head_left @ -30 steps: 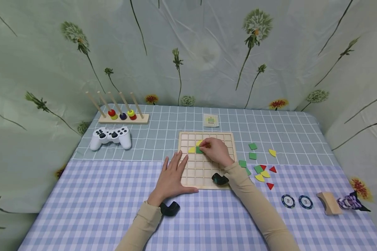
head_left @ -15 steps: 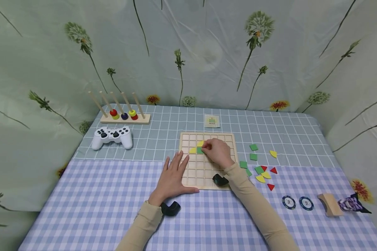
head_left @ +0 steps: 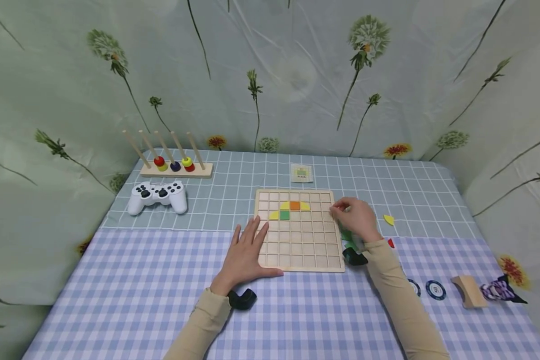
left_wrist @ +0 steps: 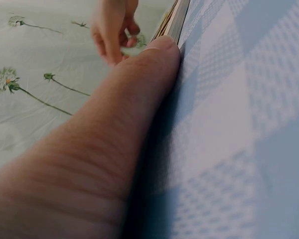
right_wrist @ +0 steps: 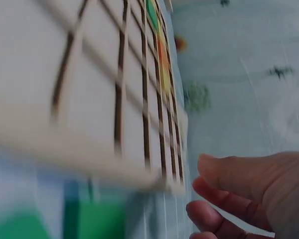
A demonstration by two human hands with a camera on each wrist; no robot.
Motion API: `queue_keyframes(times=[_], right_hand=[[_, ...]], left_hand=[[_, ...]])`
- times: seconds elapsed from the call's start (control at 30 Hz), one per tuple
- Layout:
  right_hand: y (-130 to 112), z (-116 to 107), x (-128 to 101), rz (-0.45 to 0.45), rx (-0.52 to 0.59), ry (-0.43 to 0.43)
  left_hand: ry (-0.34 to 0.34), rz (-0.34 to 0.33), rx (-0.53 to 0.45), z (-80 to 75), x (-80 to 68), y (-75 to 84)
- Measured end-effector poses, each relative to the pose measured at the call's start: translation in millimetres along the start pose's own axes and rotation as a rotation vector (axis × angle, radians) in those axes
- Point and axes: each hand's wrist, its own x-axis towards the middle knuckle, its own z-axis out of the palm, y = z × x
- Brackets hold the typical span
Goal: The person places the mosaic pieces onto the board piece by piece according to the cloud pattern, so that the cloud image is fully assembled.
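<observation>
A wooden grid board [head_left: 297,249] lies in front of me. My left hand [head_left: 243,255] rests with spread fingers at its left edge, its thumb [left_wrist: 162,52] along the front edge. Near the board's top, an orange square [head_left: 294,205] sits between two yellow pieces with curved edges. One row lower are a green square [head_left: 284,215] and a yellow piece [head_left: 274,215] to its left. My right hand [head_left: 356,219] hovers by the board's right edge, fingers loosely bent and nothing between them in the right wrist view. Loose green pieces [head_left: 347,236] are partly hidden beneath it.
A yellow piece [head_left: 389,220] and a red triangle [head_left: 390,243] lie right of the board. Farther right are poker chips [head_left: 435,290], a wooden arch block [head_left: 470,291] and a small purple figure [head_left: 499,289]. A pattern card [head_left: 301,173], white game controller [head_left: 158,196] and peg stand [head_left: 176,170] are behind.
My right hand has left the grid and moved right to the board's edge, uncovering the orange square and the yellow piece beside it. The left hand has stayed in place.
</observation>
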Motion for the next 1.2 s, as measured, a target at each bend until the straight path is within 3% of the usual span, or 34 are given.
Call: queue_keyframes(times=[0.1, 0.27, 0.5, 0.83, 1.07, 1.2], right_hand=[[16.8, -14.5, -1.2, 0.052, -0.053, 0.030], [34.3, -32.1, -3.0, 0.171, -0.104, 0.005], [41.6, -35.8, -3.2, 0.271, -0.159, -0.033], [39.8, -27.4, -3.6, 0.177, -0.087, 0.009], [23.7, -18.8, -8.4, 0.070, -0.023, 0.077], [10.3, -5.9, -6.9, 0.004, 0.052, 0.067]], left_hand=[[0.008, 0.001, 0.002, 0.0, 0.0, -1.1], [0.005, -0.001, -0.001, -0.2, 0.3, -1.6], [0.010, 0.011, -0.001, -0.2, 0.4, -0.7], [-0.001, 0.000, 0.000, 0.6, 0.1, 0.3], [0.000, -0.003, 0.006, -0.5, -0.5, 0.9], [-0.004, -0.006, 0.005, -1.5, -0.3, 1.5]])
